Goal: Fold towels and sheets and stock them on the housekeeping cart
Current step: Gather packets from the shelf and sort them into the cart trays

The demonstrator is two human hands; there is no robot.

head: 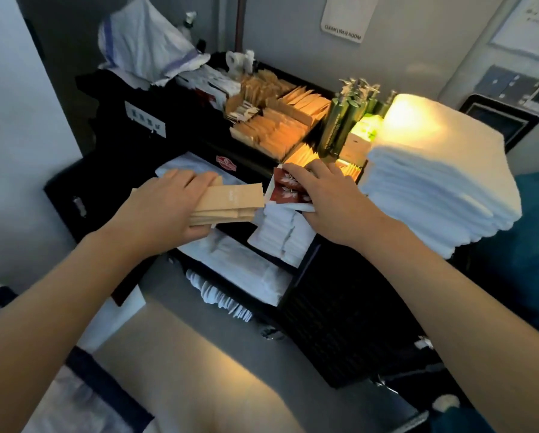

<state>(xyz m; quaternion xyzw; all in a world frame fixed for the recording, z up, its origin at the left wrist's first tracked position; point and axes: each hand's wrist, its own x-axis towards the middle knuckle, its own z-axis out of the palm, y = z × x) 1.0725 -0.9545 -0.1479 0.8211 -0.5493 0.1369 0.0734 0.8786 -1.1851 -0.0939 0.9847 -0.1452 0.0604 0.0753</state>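
Note:
My left hand (165, 207) grips a bundle of tan paper packets (230, 203) above the black housekeeping cart (333, 323). My right hand (330, 201) pinches a dark red sachet (288, 189) and some white packets (280, 235) at the cart's front compartment. A tall stack of folded white towels (440, 189) sits on the cart's right end, just right of my right hand. More folded white linen (243, 267) lies on the shelf below my hands.
The cart's top tray holds rows of tan packets (277, 129), green pump bottles (346, 117) and white sachets (211, 82). A white bag with a blue stripe (146, 45) hangs at the back left. A wall sign (344, 17) and the walls close in behind.

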